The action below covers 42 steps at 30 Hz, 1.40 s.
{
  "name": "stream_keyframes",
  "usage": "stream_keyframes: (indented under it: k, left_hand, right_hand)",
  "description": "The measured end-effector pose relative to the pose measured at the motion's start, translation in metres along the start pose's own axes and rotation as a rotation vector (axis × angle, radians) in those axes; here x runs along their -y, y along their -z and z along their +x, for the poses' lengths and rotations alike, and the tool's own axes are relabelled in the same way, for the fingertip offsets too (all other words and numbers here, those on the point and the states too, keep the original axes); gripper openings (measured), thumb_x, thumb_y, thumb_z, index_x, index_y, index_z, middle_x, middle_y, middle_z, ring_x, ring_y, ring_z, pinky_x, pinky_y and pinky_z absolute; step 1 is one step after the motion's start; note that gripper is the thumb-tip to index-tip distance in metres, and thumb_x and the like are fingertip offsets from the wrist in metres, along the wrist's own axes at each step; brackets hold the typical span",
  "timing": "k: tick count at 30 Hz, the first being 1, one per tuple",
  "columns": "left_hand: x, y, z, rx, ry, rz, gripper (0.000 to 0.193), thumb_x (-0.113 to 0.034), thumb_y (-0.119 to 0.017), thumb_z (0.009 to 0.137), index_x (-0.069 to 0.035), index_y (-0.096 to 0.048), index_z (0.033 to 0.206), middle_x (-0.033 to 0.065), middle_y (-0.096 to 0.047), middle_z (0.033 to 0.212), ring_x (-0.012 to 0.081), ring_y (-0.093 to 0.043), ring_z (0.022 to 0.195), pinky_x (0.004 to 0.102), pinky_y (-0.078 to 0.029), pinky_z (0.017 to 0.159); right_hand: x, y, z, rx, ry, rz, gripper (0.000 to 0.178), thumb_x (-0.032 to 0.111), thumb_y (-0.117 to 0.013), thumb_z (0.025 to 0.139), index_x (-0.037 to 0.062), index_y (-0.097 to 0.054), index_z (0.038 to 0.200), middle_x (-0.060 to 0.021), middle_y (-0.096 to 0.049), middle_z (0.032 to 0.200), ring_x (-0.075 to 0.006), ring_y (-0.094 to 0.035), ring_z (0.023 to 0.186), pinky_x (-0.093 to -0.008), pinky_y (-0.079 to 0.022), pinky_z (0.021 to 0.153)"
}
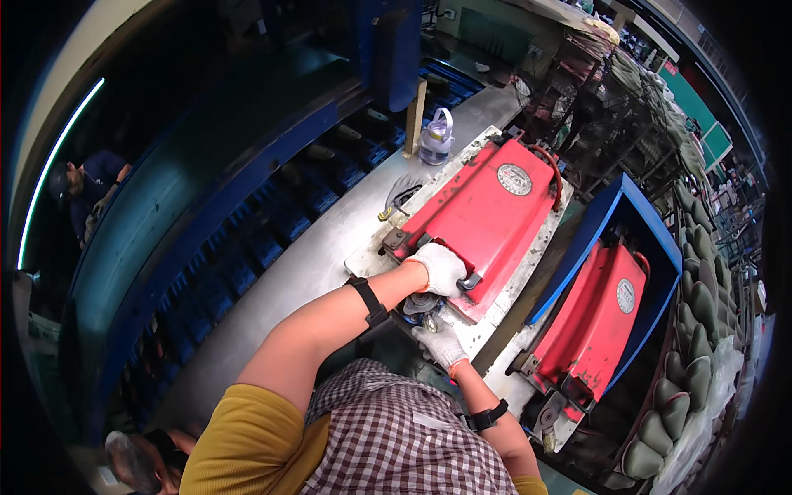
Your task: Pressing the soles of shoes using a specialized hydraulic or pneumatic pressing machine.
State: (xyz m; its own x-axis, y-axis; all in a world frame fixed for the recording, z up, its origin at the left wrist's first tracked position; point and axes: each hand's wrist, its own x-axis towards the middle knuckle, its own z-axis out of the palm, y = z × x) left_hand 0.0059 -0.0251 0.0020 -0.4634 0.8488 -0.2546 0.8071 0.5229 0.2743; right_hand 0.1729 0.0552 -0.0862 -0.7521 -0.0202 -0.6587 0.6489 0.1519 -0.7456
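My left hand, in a white knitted glove, is closed round the black handle at the near end of a red metal machine cover. Most of the handle is hidden under the glove. Just below, my right hand, gloved the same way, has its fingers bent at a small shiny yellowish piece. That piece sits by a dark round part at the machine's near end; its exact kind is too small to tell. The red cover lies lowered on a worn white base.
To the right, a second red machine stands partly inside a blue metal hood. A lidded plastic jug rests on the grey table. Stacked grey-green pads line the right side. Two other people are at the left.
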Motion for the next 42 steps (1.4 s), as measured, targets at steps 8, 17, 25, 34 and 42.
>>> stream_keyframes:
  k: [8, 17, 25, 34, 42]
  left_hand:
    - [0.003, 0.001, 0.021, 0.222, 0.069, 0.021, 0.039, -0.038, -0.070, 0.073, -0.013, -0.081, 0.101, 0.0138, -0.077, 0.095, 0.0334, -0.075, 0.092, 0.0461, -0.058, 0.079]
    - [-0.001, -0.001, 0.018, 0.156, 0.080, -0.014, 0.033, -0.027, -0.066, 0.071, -0.011, -0.081, 0.096, 0.0157, -0.078, 0.095, 0.0335, -0.076, 0.091, 0.0457, -0.059, 0.078]
    - [-0.001, 0.006, 0.014, 0.165, 0.134, -0.034, 0.037, -0.038, -0.073, 0.073, -0.012, -0.080, 0.098, 0.0154, -0.077, 0.094, 0.0348, -0.075, 0.092, 0.0453, -0.058, 0.081]
    - [-0.001, 0.004, 0.015, 0.150, 0.128, -0.032, 0.037, -0.040, -0.073, 0.072, -0.012, -0.080, 0.096, 0.0150, -0.077, 0.093, 0.0351, -0.075, 0.091, 0.0450, -0.058, 0.081]
    - [-0.002, 0.005, 0.014, 0.148, 0.134, -0.038, 0.038, -0.040, -0.073, 0.072, -0.013, -0.080, 0.096, 0.0153, -0.077, 0.093, 0.0348, -0.075, 0.091, 0.0450, -0.058, 0.081]
  right_hand:
    - [0.007, 0.006, 0.001, 0.099, -0.105, 0.179, 0.029, 0.032, -0.075, 0.094, 0.0110, -0.062, 0.111, -0.0011, -0.061, 0.072, -0.0107, -0.055, 0.055, -0.0279, -0.045, 0.050]
    - [0.013, 0.009, -0.002, 0.117, -0.071, 0.084, 0.033, 0.031, -0.073, 0.096, 0.0069, -0.061, 0.114, 0.0012, -0.058, 0.079, -0.0098, -0.055, 0.063, -0.0281, -0.046, 0.050]
    - [0.014, 0.008, -0.003, 0.120, 0.005, 0.039, 0.044, 0.039, -0.071, 0.097, 0.0058, -0.060, 0.123, -0.0019, -0.062, 0.079, -0.0103, -0.055, 0.064, -0.0281, -0.046, 0.055]
    - [0.007, 0.008, 0.005, 0.134, -0.019, 0.091, 0.038, 0.034, -0.072, 0.098, 0.0051, -0.058, 0.118, -0.0016, -0.059, 0.080, -0.0113, -0.056, 0.065, -0.0294, -0.047, 0.054]
    - [0.000, 0.008, 0.009, 0.149, -0.008, 0.103, 0.038, 0.034, -0.072, 0.098, 0.0045, -0.058, 0.117, -0.0013, -0.059, 0.081, -0.0111, -0.055, 0.064, -0.0294, -0.047, 0.053]
